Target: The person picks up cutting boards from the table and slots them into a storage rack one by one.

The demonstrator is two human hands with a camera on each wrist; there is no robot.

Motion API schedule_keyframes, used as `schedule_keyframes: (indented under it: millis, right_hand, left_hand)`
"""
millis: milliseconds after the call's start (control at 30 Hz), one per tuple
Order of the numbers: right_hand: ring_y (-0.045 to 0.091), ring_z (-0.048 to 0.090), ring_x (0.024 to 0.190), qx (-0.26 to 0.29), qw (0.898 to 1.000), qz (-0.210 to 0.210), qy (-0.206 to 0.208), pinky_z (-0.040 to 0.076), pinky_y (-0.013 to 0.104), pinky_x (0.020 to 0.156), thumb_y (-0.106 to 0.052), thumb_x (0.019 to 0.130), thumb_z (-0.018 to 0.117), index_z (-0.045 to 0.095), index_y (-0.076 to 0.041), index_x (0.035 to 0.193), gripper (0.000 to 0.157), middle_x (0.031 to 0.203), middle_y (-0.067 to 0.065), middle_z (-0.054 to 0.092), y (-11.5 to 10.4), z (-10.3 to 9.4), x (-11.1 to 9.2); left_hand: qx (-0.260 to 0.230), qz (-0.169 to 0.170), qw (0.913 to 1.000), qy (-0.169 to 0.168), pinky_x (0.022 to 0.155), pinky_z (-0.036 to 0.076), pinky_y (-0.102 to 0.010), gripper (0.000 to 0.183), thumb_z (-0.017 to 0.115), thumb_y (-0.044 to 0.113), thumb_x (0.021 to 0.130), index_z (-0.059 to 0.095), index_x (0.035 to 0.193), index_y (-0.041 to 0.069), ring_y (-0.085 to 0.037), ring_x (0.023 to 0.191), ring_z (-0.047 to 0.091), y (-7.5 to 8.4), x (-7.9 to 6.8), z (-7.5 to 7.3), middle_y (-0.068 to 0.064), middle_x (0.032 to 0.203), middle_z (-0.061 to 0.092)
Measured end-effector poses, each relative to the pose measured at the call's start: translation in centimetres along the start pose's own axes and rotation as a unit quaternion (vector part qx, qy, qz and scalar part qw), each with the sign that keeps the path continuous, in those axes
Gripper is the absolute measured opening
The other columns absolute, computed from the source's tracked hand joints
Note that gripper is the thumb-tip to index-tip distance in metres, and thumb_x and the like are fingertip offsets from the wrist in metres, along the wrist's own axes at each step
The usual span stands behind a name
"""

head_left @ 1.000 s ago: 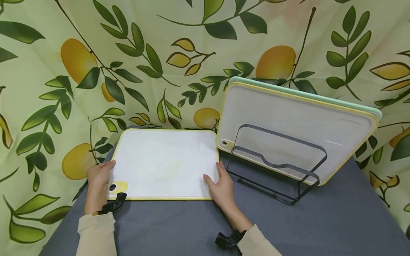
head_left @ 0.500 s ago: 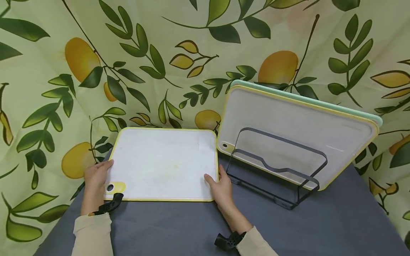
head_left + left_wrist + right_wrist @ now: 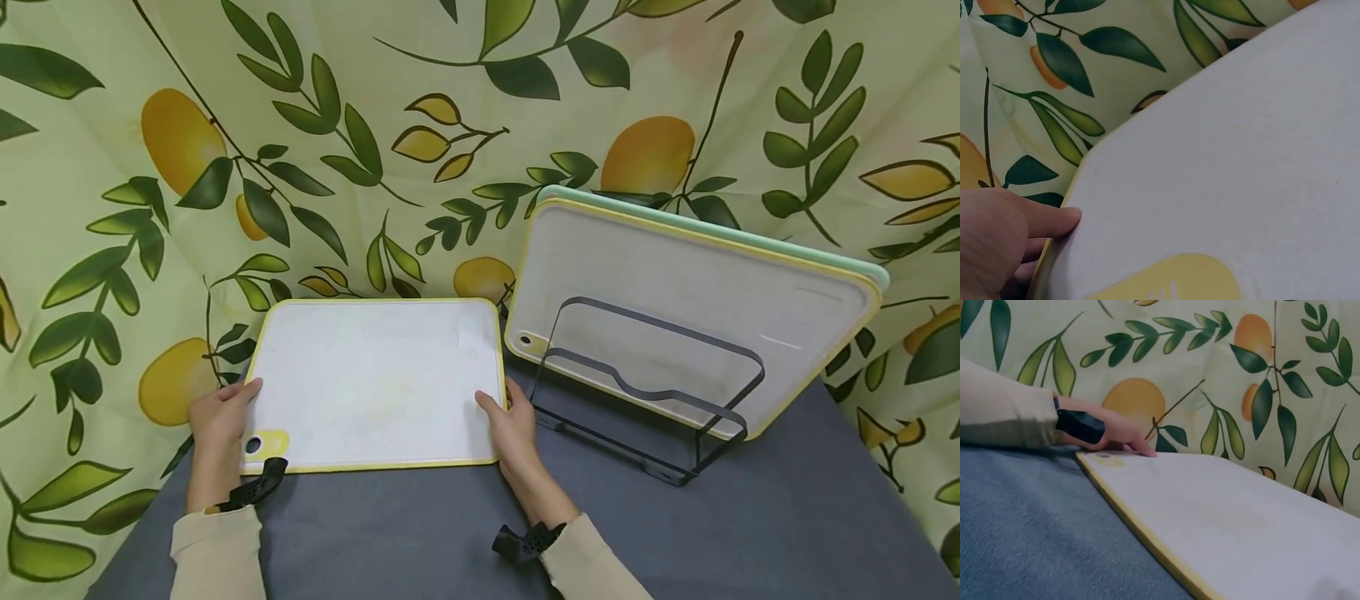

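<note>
A white cutting board (image 3: 375, 379) with a thin yellow rim lies face up before me, low over the cloth. Its near left corner has a yellow patch (image 3: 273, 442) with a dark hole. My left hand (image 3: 220, 421) grips the left edge, thumb on top and other fingers under it, as the left wrist view shows. At the right edge my right hand (image 3: 516, 429) holds the board, its thumb lying on the white face and its fingers partly hidden behind the rim. The right wrist view looks along the board toward the left hand (image 3: 1124, 434).
Right of the board stands a dark wire rack (image 3: 660, 392). A yellow-rimmed cutting board (image 3: 675, 275) leans in it, with a mint-green board (image 3: 720, 227) behind. Blue-grey cloth (image 3: 390, 533) covers the table, and a leaf-and-fruit patterned curtain (image 3: 360, 242) hangs at the back.
Both hands have shifted the cutting board slightly to the left, away from the rack, keeping their hold. The rack and its boards stay where they were.
</note>
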State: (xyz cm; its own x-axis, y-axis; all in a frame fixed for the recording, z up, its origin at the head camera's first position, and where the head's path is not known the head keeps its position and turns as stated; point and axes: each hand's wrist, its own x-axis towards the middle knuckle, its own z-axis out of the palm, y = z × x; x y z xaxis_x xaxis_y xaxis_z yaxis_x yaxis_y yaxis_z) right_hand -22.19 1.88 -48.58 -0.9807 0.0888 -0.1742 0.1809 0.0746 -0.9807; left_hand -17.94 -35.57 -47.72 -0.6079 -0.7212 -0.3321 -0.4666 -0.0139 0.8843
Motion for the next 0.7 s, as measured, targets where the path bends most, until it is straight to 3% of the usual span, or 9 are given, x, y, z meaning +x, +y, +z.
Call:
schedule_keyframes:
  millis: [200,333,433,700]
  right_hand:
    - [0.037,0.052,0.134,0.032,0.999,0.000,0.012,0.045,0.051,0.110,-0.019,0.092,0.072,0.039,0.002,0.152,0.072,0.150,0.023,0.049,-0.2,1.0,0.8]
    - [0.038,0.050,0.136,0.043,0.999,0.002,0.018,0.043,0.051,0.112,-0.016,0.091,0.073,0.039,0.003,0.152,0.073,0.151,0.024,0.047,-0.1,1.2,1.0]
    - [0.037,0.052,0.133,0.050,0.999,0.001,0.018,0.045,0.051,0.110,-0.015,0.090,0.073,0.039,0.003,0.152,0.073,0.149,0.024,0.050,-0.1,1.1,1.0]
    - [0.031,0.058,0.119,0.053,0.998,-0.007,0.013,0.051,0.041,0.097,-0.015,0.090,0.074,0.044,0.001,0.151,0.069,0.134,0.023,0.058,-0.2,0.8,1.4]
  left_hand:
    - [0.011,-0.001,0.9999,0.006,0.117,0.038,-0.049,0.070,0.065,0.045,0.095,0.048,0.148,0.002,-0.034,0.128,0.049,0.0,-0.1,-0.5,-0.019,0.155,0.042]
    - [0.011,-0.004,0.9999,0.012,0.111,0.045,-0.043,0.071,0.070,0.044,0.092,0.051,0.147,0.003,-0.027,0.112,0.056,-0.2,0.0,-0.4,-0.015,0.146,0.048]
    - [0.006,-0.004,0.9998,0.017,0.110,0.046,-0.042,0.072,0.072,0.044,0.090,0.052,0.146,0.002,-0.024,0.110,0.056,-0.1,0.0,-0.3,-0.013,0.143,0.050]
    - [-0.028,-0.015,0.9994,0.015,0.120,0.036,-0.044,0.073,0.072,0.042,0.092,0.047,0.150,0.005,-0.031,0.135,0.046,0.2,0.1,-0.1,-0.012,0.149,0.047]
